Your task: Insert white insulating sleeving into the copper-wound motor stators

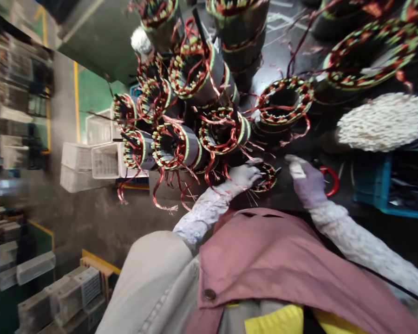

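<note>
My left hand (245, 177), in a pale glove, is on the rim of a small wound stator (267, 177) right in front of me. Its fingers curl over the near left side of the ring and partly hide it. To the right, my right hand (307, 180) is held apart from the stator in a white and purple glove, fingers stretched toward it; nothing shows clearly in them. A small dark piece (278, 170) lies between the ring and that hand. Just beyond the right hand is a red-handled tool (330, 181), its working end hidden.
Several wound stators (174, 146) with loose copper leads crowd the left; larger ones (285, 99) stand behind. A bundle of white sleeving (385, 121) and a blue crate (385, 185) are at right. White baskets (106, 160) stand beyond the left edge.
</note>
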{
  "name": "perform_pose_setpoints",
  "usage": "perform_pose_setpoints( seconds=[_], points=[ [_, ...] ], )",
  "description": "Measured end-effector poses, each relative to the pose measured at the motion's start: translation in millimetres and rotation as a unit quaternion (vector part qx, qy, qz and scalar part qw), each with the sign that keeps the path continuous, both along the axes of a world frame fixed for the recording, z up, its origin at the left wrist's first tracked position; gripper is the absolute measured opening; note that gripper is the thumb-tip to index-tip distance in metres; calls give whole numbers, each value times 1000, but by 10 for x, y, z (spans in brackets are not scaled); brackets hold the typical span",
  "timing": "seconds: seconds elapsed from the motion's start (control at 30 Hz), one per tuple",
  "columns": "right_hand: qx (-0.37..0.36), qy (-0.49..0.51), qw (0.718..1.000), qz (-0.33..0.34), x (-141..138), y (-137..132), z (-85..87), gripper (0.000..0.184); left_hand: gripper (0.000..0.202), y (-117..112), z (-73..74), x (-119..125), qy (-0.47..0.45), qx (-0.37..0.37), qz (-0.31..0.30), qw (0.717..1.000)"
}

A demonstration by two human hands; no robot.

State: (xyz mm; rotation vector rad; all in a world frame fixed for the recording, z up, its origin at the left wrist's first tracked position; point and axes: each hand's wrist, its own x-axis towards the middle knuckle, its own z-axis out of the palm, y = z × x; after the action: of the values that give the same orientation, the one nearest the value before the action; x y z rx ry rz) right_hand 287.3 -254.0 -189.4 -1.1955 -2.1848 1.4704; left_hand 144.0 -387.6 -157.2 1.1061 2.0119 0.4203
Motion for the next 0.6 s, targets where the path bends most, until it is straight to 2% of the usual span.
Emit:
perform_pose_setpoints(
  seconds=[0.07,0.13,0.2,0.27,0.37,0.43,0.5,0.57,0.6],
  points=[
    [128,2,987,98,300,-71,127,43,18,-208,42,77,-2,60,44,997],
    [230,-8,941,249,376,-208,152,41,15,-369,70,178,-10,98,65,993],
    [277,-58,879,383,218,-362,105,40,14,-451,89,265,-25,139,61,988],
    [261,-140,841,452,-66,-477,66,37,16,-476,120,317,-32,198,76,977],
    [198,-225,827,475,-392,-499,147,26,15,-536,233,346,-28,267,129,955],
    [182,-244,830,469,-408,-403,309,24,15,-653,342,365,-25,308,169,936],
    [111,-244,866,423,-272,-251,549,32,18,-816,431,393,-25,340,215,915],
    [-1,-222,921,321,-77,-97,861,40,20,-972,459,416,-32,347,269,898],
    [-16,-204,942,267,4,-35,1038,43,20,-1029,445,417,-40,343,300,889]
  ],
)
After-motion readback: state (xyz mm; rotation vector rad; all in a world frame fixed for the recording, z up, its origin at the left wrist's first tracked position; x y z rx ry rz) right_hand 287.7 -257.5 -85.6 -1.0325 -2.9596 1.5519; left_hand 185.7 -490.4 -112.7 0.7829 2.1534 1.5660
